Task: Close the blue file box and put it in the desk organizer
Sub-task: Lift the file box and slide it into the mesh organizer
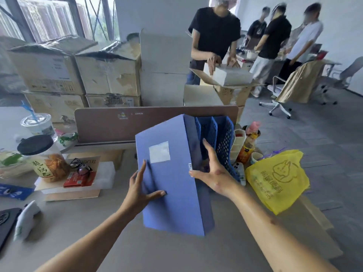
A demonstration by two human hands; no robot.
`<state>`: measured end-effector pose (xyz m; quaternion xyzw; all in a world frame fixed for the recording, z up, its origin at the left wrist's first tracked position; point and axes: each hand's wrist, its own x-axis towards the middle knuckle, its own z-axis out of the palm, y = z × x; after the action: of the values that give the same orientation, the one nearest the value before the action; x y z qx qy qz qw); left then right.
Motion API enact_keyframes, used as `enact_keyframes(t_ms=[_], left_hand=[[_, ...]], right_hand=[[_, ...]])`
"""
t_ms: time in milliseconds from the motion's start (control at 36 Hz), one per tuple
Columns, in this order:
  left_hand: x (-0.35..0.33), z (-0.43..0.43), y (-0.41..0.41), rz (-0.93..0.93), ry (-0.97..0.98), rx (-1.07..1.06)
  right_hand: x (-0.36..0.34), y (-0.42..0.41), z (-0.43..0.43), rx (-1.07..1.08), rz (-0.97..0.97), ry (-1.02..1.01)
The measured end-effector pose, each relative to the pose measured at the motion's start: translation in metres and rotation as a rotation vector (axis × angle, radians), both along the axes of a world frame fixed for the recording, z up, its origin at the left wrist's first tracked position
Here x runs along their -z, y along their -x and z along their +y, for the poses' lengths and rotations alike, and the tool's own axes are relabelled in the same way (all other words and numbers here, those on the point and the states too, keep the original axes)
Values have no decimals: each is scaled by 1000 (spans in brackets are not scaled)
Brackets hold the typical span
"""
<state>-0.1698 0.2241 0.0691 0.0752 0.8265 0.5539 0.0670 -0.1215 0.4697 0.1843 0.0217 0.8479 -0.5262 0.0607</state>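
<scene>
A: What writing can you read from here?

B: Little. The blue file box [172, 179] carries a white label [159, 152] on its broad face, blank as far as I can tell. The brown partition [125, 122] beyond the box has a small logo sticker and the word "LUCKIN". The yellow plastic bag [277, 179], to the right of the right hand, has printed characters and a cartoon figure, too blurred to read. A snack jar [45, 160] with a black lid, well left of the left hand, shows handwritten-style characters.

A: And the grip on the box?

B: Both hands clamp it. The left hand [140, 188] lies flat on the broad face, thumb on the front; the right hand [214, 171] presses the spine side, thumb at a small clear latch [190, 166]. The box looks closed and stands upright, tilted a little, above the counter [137, 250].

A: Room to move it?

B: The blue desk organizer [220, 138] stands just behind the right hand's fingers, its mesh slots open at the top and looking empty. The box's far corner overlaps the leftmost slot; whether it is inside, I cannot tell. Bottles and cups [249, 142] crowd the organizer's right side.
</scene>
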Motion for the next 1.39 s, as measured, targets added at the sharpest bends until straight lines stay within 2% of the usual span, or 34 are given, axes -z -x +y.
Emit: enact_keyframes(t_ms=[111, 167, 278, 389, 500, 694, 917, 1056, 1194, 1278, 1389], left_hand=[[-16, 31, 19, 2, -12, 113], [-21, 47, 30, -43, -94, 180], [-50, 85, 34, -293, -264, 199], [-74, 118, 38, -541, -410, 223], [-92, 140, 48, -636, -468, 204], [-116, 154, 77, -573, -437, 274], [-127, 156, 117, -465, -370, 367], [-113, 147, 142, -343, -301, 481], [-97, 144, 157, -186, -150, 475], [-86, 145, 165, -69, -134, 502], [-73, 143, 168, -38, -104, 514]], right_hand=[[-32, -9, 11, 134, 55, -121], [-43, -17, 14, 177, 84, -202], [-51, -28, 21, 271, 131, -412], [-44, -30, 26, 341, 156, -496], [-33, -26, 28, 413, 226, -525], [-29, -4, 35, 487, 364, -552], [-8, 35, 39, 496, 430, -498], [17, 55, 38, 497, 448, -385], [49, 70, 34, 525, 449, -253], [71, 78, 30, 560, 423, -168], [99, 88, 24, 572, 383, -87]])
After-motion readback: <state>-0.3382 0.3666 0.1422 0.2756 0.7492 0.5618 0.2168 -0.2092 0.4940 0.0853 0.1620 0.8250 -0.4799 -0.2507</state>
